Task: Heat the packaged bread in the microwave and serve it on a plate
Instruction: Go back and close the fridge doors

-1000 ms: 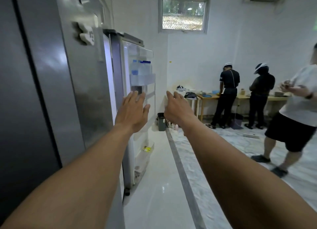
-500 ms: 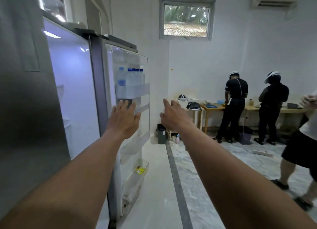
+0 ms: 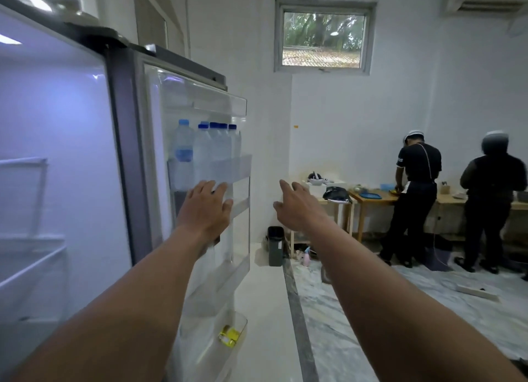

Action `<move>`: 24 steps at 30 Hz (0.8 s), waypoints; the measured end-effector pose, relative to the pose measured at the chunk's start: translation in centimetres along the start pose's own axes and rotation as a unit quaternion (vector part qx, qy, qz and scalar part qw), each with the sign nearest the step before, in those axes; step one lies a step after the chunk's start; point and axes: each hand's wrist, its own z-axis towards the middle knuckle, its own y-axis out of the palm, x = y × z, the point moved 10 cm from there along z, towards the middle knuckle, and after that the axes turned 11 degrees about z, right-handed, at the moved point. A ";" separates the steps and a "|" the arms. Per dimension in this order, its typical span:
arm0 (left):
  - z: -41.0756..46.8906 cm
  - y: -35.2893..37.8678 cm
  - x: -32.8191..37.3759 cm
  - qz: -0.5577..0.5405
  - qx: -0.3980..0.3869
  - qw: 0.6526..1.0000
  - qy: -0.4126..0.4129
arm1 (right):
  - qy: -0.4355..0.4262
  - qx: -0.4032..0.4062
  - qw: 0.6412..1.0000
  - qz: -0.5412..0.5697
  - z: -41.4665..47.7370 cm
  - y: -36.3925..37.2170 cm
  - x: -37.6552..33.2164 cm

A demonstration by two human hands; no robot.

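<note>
The fridge door (image 3: pixel 197 101) is standing open on the left. The person's left hand (image 3: pixel 204 207) seems to be pressing flat on its inner rack, grip spread, just under the water bottles (image 3: pixel 205 153). The right hand (image 3: pixel 297 207) is hanging in the air beside the door, grip loose and holding nothing. The packaged bread is not showing anywhere, neither in the door racks nor on the lit fridge shelves (image 3: pixel 28 256) at near left. The gaze is running past the door toward the far bench (image 3: pixel 377 200), so the search is risking a miss. A hard shove could be swinging the door wide, rattling those bottles or striking the bin (image 3: pixel 275 246) beyond.
</note>
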 end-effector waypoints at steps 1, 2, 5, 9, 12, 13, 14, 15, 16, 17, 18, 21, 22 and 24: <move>1.7 1.0 0.1 -0.003 0.004 1.000 0.001 | 0.003 -0.003 1.000 0.002 1.9 0.2 0.8; 3.4 1.9 0.2 -0.006 0.009 1.000 0.004 | 0.004 -0.003 1.000 0.002 3.6 0.4 1.6; 8.0 4.5 0.9 -0.011 0.014 1.000 0.015 | 0.009 -0.009 1.000 0.008 8.4 1.4 3.7; 13.0 8.4 1.7 -0.005 0.012 1.000 0.017 | 0.001 -0.010 1.000 0.018 14.3 3.1 5.8; 16.3 11.6 1.9 0.007 0.008 1.000 0.010 | -0.006 -0.011 1.000 0.029 18.8 4.9 7.5; 17.4 12.6 2.0 0.012 0.010 1.000 0.009 | -0.009 -0.012 0.999 0.032 20.4 5.5 8.1; 18.5 13.5 2.2 0.019 0.012 1.000 0.008 | -0.013 -0.014 0.999 0.038 22.0 6.1 8.7; 19.6 14.4 2.4 0.028 0.016 0.999 0.008 | -0.019 -0.017 0.999 0.045 23.6 6.7 9.3; 20.7 15.2 2.7 0.040 0.018 0.999 0.008 | -0.026 -0.019 0.998 0.053 25.3 7.2 9.8; 21.8 16.1 2.9 0.053 0.020 0.998 0.007 | -0.034 -0.019 0.997 0.060 27.0 7.7 10.4; 22.9 16.9 3.0 0.064 0.021 0.998 0.004 | -0.044 -0.020 0.997 0.068 28.7 8.2 10.8; 26.0 19.5 3.3 0.089 0.027 0.996 -0.010 | -0.080 -0.030 0.992 0.089 34.1 9.8 11.9; 27.1 20.3 3.4 0.100 0.029 0.994 -0.013 | -0.092 -0.038 0.990 0.096 35.8 10.4 12.1; 28.9 21.6 3.7 0.129 0.035 0.991 -0.017 | -0.122 -0.049 0.985 0.108 39.2 11.5 12.3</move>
